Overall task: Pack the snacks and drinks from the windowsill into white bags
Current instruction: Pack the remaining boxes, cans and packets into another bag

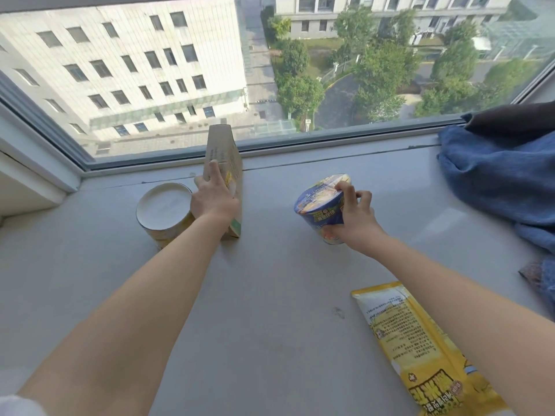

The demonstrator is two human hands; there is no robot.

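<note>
Grey windowsill point(270, 295) beneath a large window point(270, 70), pale multi-storey buildings and green trees visible through the glass far below. Head view, items left to right: one round canister point(163, 213) with white lid and yellow body, standing upright at the left; one tall beige carton point(225, 151), upright, just beside and to the right of the canister, its top near the window frame; one instant-noodle cup point(322, 205) with blue wrap and printed lid, tilted toward the left; one flat yellow snack packet point(420, 349) with dark lettering, lying near the front edge at the right, partly under the right forearm. Left hand point(213, 202) — fingers wrapped round the carton's side, forefinger extended up its face, knuckles touching the canister. Right hand point(356, 217) — fingers and thumb curled round the noodle cup at rim and side, clamped on it. Blue cloth point(504, 181), rumpled, heaped at the far right of the sill with a darker fabric above it.
</note>
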